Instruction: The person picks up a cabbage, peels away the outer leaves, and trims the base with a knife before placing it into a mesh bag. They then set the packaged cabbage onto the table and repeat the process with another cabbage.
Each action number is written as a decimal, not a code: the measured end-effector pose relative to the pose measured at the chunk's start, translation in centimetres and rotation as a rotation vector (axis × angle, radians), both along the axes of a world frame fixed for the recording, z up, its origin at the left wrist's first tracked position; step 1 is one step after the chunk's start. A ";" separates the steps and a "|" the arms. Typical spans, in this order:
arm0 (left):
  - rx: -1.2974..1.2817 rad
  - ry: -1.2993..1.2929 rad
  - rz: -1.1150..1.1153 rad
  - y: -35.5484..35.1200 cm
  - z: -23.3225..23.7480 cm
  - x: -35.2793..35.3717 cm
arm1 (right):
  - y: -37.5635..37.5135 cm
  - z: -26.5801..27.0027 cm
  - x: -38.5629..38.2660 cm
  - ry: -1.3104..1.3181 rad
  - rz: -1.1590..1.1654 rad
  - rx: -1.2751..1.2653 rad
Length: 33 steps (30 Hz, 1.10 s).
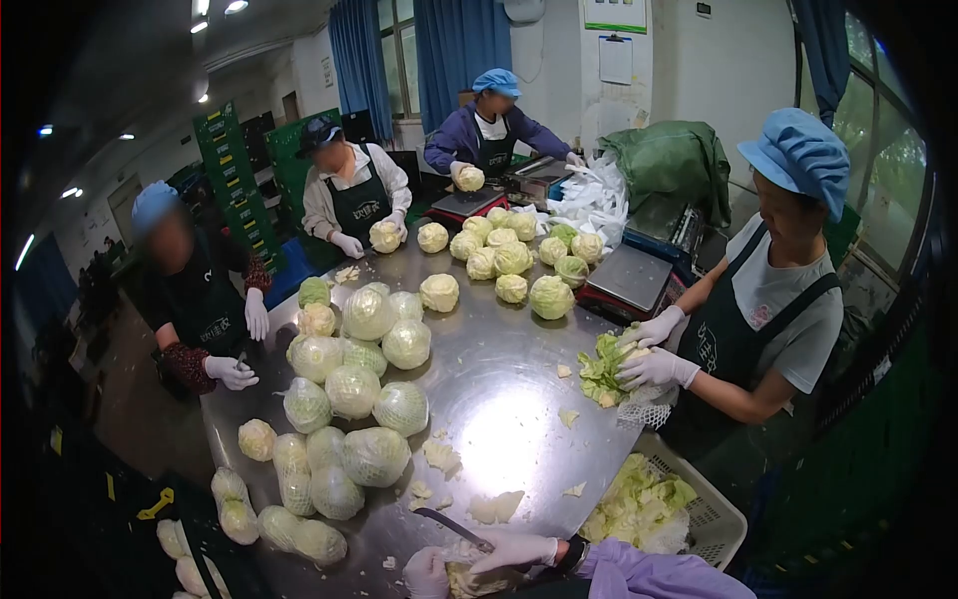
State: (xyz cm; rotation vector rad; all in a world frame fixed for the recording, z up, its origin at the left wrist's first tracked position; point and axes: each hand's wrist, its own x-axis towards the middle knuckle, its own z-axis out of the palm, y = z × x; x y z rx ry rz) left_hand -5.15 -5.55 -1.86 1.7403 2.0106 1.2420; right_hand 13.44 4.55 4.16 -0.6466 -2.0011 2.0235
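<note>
Right hand [514, 549], forearm [644, 572] slanting in from the right, wraps a knife [451, 526]; left hand [427, 573] curls near cabbage [476, 581], hold unclear

Site: a produce-packing workroom. Evidence: broad metal tabletop [489, 359] carrying many cabbages [371, 314], several of them wrapped, among loose leaf scraps [441, 456]. Platform scales [631, 278] at the far side. White basket [726, 534] of leaves at the near right edge. Stacked green crates [237, 180] behind. Co-workers around the tabletop in matching dark aprons [363, 203], caps [798, 150] and white gloves [663, 367].
</note>
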 end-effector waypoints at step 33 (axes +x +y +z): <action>-0.239 -1.073 -0.218 5.1 7.3 2.9 | -0.5 -9.8 -2.5 0.225 -0.584 0.096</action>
